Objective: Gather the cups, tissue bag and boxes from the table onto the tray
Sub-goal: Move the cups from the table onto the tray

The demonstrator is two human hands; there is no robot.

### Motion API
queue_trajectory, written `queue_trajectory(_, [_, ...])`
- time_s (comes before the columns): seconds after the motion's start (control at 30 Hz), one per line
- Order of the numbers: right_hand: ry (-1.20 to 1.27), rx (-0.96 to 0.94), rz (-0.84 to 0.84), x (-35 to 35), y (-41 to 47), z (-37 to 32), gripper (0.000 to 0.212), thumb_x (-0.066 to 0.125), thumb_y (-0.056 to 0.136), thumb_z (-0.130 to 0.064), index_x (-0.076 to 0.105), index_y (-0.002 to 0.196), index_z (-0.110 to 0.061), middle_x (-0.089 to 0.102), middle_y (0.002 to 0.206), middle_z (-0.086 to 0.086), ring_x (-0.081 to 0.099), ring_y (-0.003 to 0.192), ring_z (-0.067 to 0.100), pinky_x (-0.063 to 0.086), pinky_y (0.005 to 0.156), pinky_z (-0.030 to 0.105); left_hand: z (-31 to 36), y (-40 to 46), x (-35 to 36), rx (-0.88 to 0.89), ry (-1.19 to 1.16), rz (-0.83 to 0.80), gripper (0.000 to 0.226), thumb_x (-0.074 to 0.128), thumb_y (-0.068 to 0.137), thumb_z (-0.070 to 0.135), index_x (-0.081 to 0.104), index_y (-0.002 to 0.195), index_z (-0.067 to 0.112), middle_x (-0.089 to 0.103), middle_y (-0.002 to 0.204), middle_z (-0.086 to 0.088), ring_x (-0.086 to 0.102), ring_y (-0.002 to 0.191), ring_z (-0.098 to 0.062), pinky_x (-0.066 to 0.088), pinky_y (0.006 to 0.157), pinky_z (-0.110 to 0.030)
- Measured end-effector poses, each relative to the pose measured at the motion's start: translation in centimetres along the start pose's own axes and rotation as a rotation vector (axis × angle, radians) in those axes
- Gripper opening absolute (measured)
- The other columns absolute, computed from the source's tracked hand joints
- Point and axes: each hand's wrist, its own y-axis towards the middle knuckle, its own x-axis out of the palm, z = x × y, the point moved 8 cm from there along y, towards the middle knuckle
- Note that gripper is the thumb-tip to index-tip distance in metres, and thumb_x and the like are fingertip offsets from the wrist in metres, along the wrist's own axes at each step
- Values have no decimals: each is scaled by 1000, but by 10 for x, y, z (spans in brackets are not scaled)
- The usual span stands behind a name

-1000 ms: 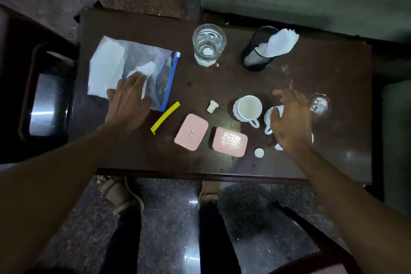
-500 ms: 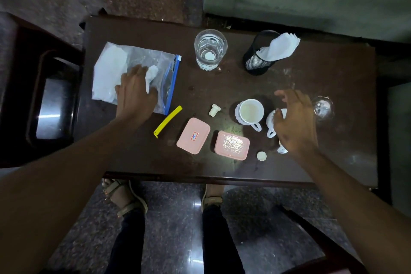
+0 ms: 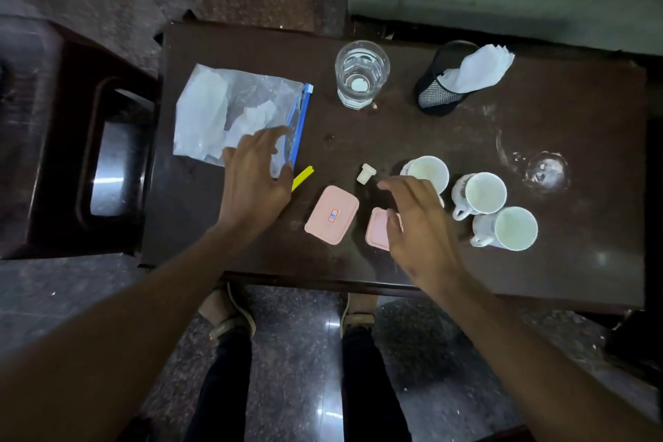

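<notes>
Label on left pink box (image 3: 332, 215) unreadable; both hands, left (image 3: 253, 180) and right (image 3: 418, 231), spread, holding nothing.

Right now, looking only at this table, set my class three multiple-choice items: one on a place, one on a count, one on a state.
1. Where does the drinking glass stand?
A. Between the tissue bag and the mesh holder
B. Beside the pink boxes
C. On the floor

2. How many white cups are there?
A. Two
B. Three
C. Five

3. How is the pink box with the sticker?
A. Open
B. Lidded
C. Stacked on a cup

Key: 1 A, it stands at the far edge between them. 2 B, three cluster at the right. 3 B, its lid is on.
</notes>
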Motion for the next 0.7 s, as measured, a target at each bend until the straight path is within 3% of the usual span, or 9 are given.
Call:
queue_trajectory(0.2, [86, 58, -67, 25, -4, -21, 45, 64, 88, 0, 59, 130, -15, 59, 128, 2, 56, 116, 24, 53, 96, 39, -13, -33, 15, -12, 36, -23, 53, 71, 88, 14, 60, 139, 22, 67, 131, 0, 60, 118, -28, 32, 92, -37])
queue_trajectory(0.5, [89, 27, -126, 50, -19, -53, 50, 64, 80, 7, 59, 126, -11, 57, 131, 5, 55, 115, 30, 52, 96, 45, -30, -19, -6, 24, 68, 2, 57, 68, 89, 22, 55, 145, 21, 62, 141, -3, 55, 124, -28, 32, 102, -41])
queue_trajectory(0.7, [96, 159, 29, 29, -32, -18, 52, 63, 87, 2, 56, 136, -14, 54, 135, 2, 51, 123, 24, 46, 107, 38, 9, -46, 23, 396, 183, -240, 72, 66, 88, 39, 47, 155, 18, 53, 156, -1, 54, 132, -25, 37, 102, -43])
